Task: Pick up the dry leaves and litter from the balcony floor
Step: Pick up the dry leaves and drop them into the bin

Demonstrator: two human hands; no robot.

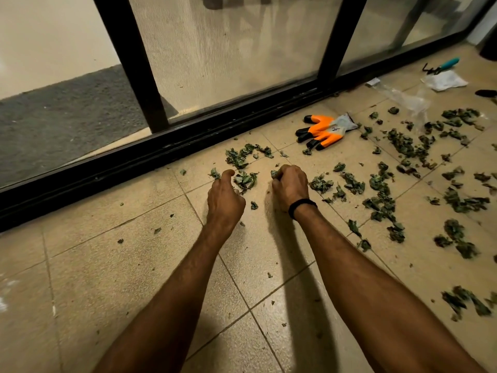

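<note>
Dry green leaves point(382, 200) lie scattered over the beige floor tiles point(113, 265), thickest at the right. A small clump of leaves point(245, 180) sits between my two hands. My left hand point(224, 196) rests on the floor with its fingers curled down beside that clump and its thumb reaching toward a leaf scrap point(214, 173); what its fingers hold is hidden. My right hand point(290, 184) is curled into a fist, and leaf bits point(274, 174) show at its fingertips. A black band circles the right wrist.
An orange, black and grey work glove point(324, 130) lies near the black sliding door track point(161, 154). Clear plastic wrap point(406, 99), white paper point(443, 79) and a teal-handled garden tool point(443, 65) lie at the far right. More leaf piles point(466, 302) sit at the right edge.
</note>
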